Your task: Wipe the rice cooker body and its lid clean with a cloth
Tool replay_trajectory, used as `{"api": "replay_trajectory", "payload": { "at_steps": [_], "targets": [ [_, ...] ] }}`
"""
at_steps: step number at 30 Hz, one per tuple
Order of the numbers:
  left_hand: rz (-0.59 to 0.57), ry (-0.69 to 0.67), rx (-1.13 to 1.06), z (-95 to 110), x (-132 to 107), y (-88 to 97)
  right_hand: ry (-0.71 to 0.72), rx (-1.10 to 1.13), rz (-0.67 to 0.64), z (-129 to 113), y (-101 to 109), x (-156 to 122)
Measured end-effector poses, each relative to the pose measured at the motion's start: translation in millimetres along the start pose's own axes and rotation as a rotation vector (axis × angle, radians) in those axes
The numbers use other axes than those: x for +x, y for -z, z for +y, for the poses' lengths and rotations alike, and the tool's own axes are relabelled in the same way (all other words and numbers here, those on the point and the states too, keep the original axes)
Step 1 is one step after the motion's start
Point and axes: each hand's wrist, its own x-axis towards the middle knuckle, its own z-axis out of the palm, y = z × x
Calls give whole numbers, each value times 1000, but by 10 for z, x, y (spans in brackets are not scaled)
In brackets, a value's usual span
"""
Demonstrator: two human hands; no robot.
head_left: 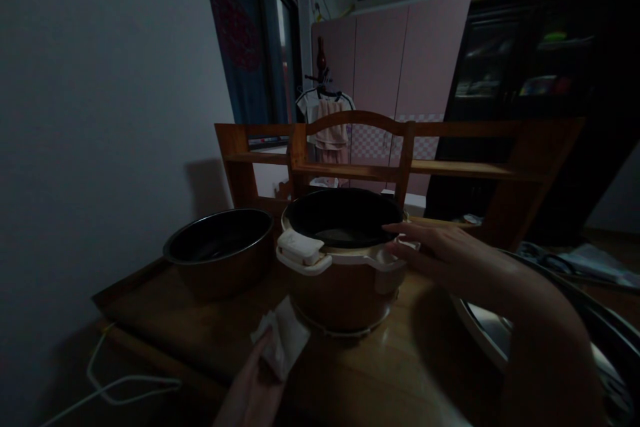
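Observation:
An open rice cooker (345,280) with a cream rim and a front latch stands on the wooden table (380,373). Its dark inner cavity faces up. My right hand (440,253) rests on the cooker's right rim, with the fingers stretched toward the opening. My left hand (255,390) is low at the front, closed on a crumpled white tissue (283,340) just in front of the cooker's base.
A dark metal inner pot (220,247) sits left of the cooker. The rim of a large metal basin (575,333) lies at the right. A wooden shelf rack (380,160) stands behind. A white cable (115,380) hangs off the table's left edge.

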Motion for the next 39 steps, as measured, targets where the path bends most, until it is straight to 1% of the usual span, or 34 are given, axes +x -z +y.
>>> {"api": "replay_trajectory", "payload": {
  "at_steps": [3,5,10,13,16,18,20,23,26,28,31,35,39],
  "targets": [
    [64,100,7,40,-18,-139,3,-4,-4,10,-7,3],
    [100,141,10,58,-57,-203,2,-7,-6,9,-4,2],
    [91,126,11,128,-170,-255,-16,1,-2,-5,9,-4],
    [95,139,-4,139,-180,-262,-16,-2,-4,2,1,-8],
    [90,194,-16,96,-128,-235,-11,3,-1,11,-6,-11],
    [94,244,-28,46,-65,-182,-13,4,0,14,-6,-11],
    [130,264,-50,-6,5,-107,-13,2,0,18,-3,-7],
    [207,258,-85,-55,86,1,-6,7,4,29,-3,-1],
    [247,286,-100,-57,103,29,-3,4,7,37,-6,-1],
    [263,302,-83,-31,73,-13,-3,-3,7,33,-5,-5],
    [262,321,-32,34,-11,-129,-1,-6,2,16,6,-8],
    [206,394,-54,99,-108,-246,7,-3,0,-11,23,-8],
    [209,337,-93,75,-125,-255,14,5,32,-15,22,-12]
  ]
}}
